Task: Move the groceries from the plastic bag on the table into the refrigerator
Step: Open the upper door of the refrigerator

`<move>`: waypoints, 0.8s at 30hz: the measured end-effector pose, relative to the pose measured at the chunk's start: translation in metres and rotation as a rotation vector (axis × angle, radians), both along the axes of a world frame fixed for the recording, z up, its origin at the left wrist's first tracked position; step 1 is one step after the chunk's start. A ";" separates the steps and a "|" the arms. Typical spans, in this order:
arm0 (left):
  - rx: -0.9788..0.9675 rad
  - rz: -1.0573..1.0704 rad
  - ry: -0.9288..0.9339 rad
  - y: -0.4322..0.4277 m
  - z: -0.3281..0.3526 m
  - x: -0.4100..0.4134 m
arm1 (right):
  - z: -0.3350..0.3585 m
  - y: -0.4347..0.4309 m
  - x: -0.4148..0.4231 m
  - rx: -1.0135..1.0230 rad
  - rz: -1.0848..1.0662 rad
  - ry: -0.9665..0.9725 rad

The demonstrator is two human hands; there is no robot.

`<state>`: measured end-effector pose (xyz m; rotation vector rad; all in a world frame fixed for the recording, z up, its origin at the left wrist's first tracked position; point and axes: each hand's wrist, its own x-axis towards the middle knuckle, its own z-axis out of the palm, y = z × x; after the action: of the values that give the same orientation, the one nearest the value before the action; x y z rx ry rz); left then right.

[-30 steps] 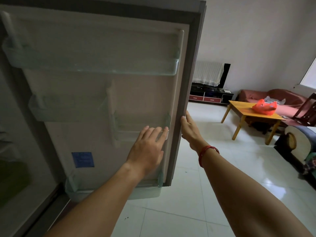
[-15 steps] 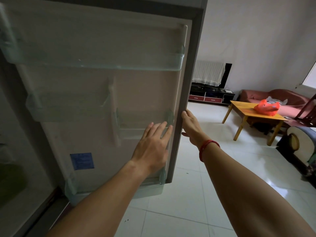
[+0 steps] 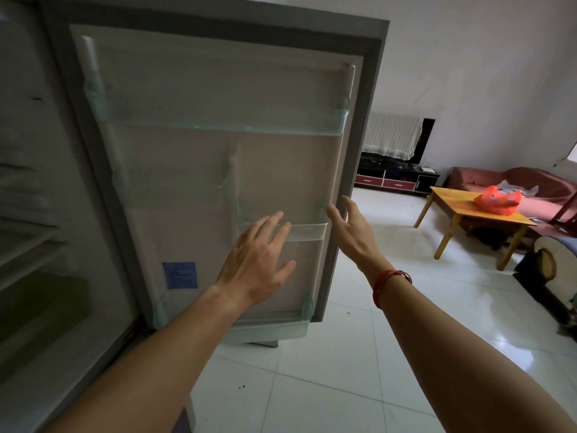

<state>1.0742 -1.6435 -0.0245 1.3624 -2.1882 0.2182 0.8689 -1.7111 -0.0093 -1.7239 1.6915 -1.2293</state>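
Observation:
The refrigerator door (image 3: 193, 170) stands open in front of me, its inner side with clear shelf rails facing me. My left hand (image 3: 259, 260) is spread flat with straight fingers over the lower door shelf. My right hand (image 3: 352, 226) is at the door's free edge, fingers straight, holding nothing; whether it touches the edge is unclear. The refrigerator's inside (image 3: 34, 245) shows dimly at the left with blurred shelves. Far off at the right, the orange plastic bag (image 3: 496, 203) lies on a yellow wooden table (image 3: 449, 201).
White tiled floor (image 3: 374, 354) stretches between the refrigerator and the table. A red sofa (image 3: 537, 179) stands behind the table, a dark TV stand (image 3: 396, 176) against the far wall, and a chair and round object (image 3: 544, 260) at the right edge.
The door has swung further open, away from me. My right hand has loosened from gripping the door's edge to straight fingers beside it. My left hand's fingers have spread.

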 end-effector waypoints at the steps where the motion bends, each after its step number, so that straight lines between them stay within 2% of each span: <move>1: 0.003 0.034 0.003 0.008 0.002 0.010 | 0.001 0.009 0.006 -0.006 0.020 0.035; 9: -0.064 0.268 0.049 0.090 0.024 0.102 | 0.014 0.077 0.072 -0.077 0.160 0.283; 24: -0.102 0.579 -0.014 0.244 0.046 0.207 | 0.031 0.188 0.182 -0.247 0.413 0.527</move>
<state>1.2812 -1.3995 0.0220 1.9049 -1.7129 0.5425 1.0512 -1.5232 0.0216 -2.5637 1.3559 -0.8650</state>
